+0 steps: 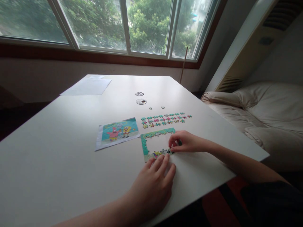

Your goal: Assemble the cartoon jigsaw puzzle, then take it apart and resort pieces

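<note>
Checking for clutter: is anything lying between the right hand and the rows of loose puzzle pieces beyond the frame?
Only the flat top strip of the puzzle frame lies between the right hand and the loose pieces; nothing else shows there. The left hand rests on the table at the frame's near edge.

Smooth matt white table [59, 142], glossy paper picture [117, 132], soft creased cloth cushion [267, 107]

You get soft daylight from the window [127, 25]; the table [59, 151] looks evenly lit, corners dim, edges bent and stretched.
</note>
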A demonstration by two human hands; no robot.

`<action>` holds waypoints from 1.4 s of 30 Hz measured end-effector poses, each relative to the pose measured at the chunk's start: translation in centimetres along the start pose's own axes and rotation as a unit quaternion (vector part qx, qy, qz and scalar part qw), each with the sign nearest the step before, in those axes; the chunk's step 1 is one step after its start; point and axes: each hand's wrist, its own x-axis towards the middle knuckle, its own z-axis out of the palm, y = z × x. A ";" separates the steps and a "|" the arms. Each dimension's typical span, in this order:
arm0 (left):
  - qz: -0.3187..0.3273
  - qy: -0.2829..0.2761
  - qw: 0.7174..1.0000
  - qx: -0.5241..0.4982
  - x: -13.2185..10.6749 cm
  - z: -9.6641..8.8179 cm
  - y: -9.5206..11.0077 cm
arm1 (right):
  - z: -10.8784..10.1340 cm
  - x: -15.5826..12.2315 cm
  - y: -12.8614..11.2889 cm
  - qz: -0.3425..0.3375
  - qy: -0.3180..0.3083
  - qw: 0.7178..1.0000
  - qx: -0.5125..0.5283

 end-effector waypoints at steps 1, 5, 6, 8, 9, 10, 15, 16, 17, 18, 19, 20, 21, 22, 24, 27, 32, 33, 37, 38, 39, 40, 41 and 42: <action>0.001 0.002 1.000 0.001 0.0 0.0 0.0 | 0.0 0.0 -0.1 -0.002 0.003 1.000 -0.004; 0.003 0.012 1.000 0.007 -0.1 0.2 0.0 | -1.0 -0.2 -0.2 -0.010 0.002 1.000 -0.012; 0.003 0.013 1.000 0.008 -0.1 0.3 -0.1 | -1.4 -0.3 0.0 -0.010 -0.004 1.000 -0.013; 0.006 0.014 1.000 0.010 -0.2 0.3 -0.1 | -2.2 -0.6 0.5 -0.008 -0.017 0.999 -0.026; 0.008 0.015 1.000 0.012 -0.2 0.4 -0.1 | -2.6 -0.7 0.9 -0.004 -0.017 0.999 -0.041; 0.009 0.015 1.000 0.016 -0.2 0.4 -0.1 | -2.9 -0.9 1.2 0.002 -0.016 0.998 -0.059; 0.034 0.041 0.997 0.062 -0.2 0.5 0.0 | -3.4 -1.2 2.7 0.052 -0.034 0.992 -0.108; 0.041 0.048 0.995 0.073 0.0 0.4 0.1 | -3.4 -1.3 2.7 0.056 -0.041 0.992 -0.107; 0.049 0.053 0.994 0.083 0.1 0.4 0.2 | -3.4 -1.3 2.7 0.059 -0.045 0.992 -0.106; 0.055 0.055 0.993 0.091 0.3 0.4 0.3 | -3.4 -1.3 2.5 0.062 -0.046 0.991 -0.108; 0.060 0.056 0.992 0.096 0.5 0.4 0.4 | -3.3 -1.3 2.3 0.065 -0.046 0.990 -0.112; 0.063 0.057 0.991 0.100 0.8 0.4 0.5 | -3.3 -1.3 2.1 0.068 -0.045 0.990 -0.118; 0.063 0.059 0.991 0.101 1.0 0.4 0.6 | -3.3 -1.3 1.9 0.070 -0.044 0.989 -0.124; 0.063 0.062 0.991 0.101 1.2 0.4 0.7 | -3.3 -1.3 1.7 0.073 -0.042 0.988 -0.131; 0.056 0.064 0.992 0.097 1.6 0.5 0.9 | -3.2 -1.3 1.5 0.074 -0.037 0.986 -0.143; 0.045 0.063 0.993 0.084 1.7 0.8 0.9 | -3.1 -1.3 1.3 0.075 -0.034 0.985 -0.148; 0.035 0.061 0.996 0.058 1.5 1.2 0.8 | -3.1 -1.5 1.4 0.068 -0.037 0.987 -0.142; 0.034 0.062 0.996 0.055 1.4 1.2 0.7 | -3.3 -1.4 1.4 0.062 -0.036 0.988 -0.140; 0.029 0.067 0.996 0.048 1.4 1.0 0.8 | -4.7 -0.5 1.8 0.036 -0.037 0.989 -0.136; 0.027 0.067 0.996 0.046 1.4 0.9 0.8 | -5.2 0.1 2.0 0.034 -0.039 0.989 -0.136; 0.026 0.069 0.996 0.045 1.4 0.9 0.8 | -5.7 0.8 2.2 0.034 -0.039 0.989 -0.136; 0.024 0.068 0.996 0.044 1.4 0.8 0.8 | -6.2 1.6 2.5 0.037 -0.040 0.989 -0.138; 0.022 0.067 0.997 0.042 1.4 0.8 0.8 | -6.6 2.5 2.9 0.042 -0.038 0.989 -0.138; 0.020 0.066 0.997 0.040 1.4 0.8 0.8 | -7.1 3.5 3.4 0.048 -0.032 0.989 -0.139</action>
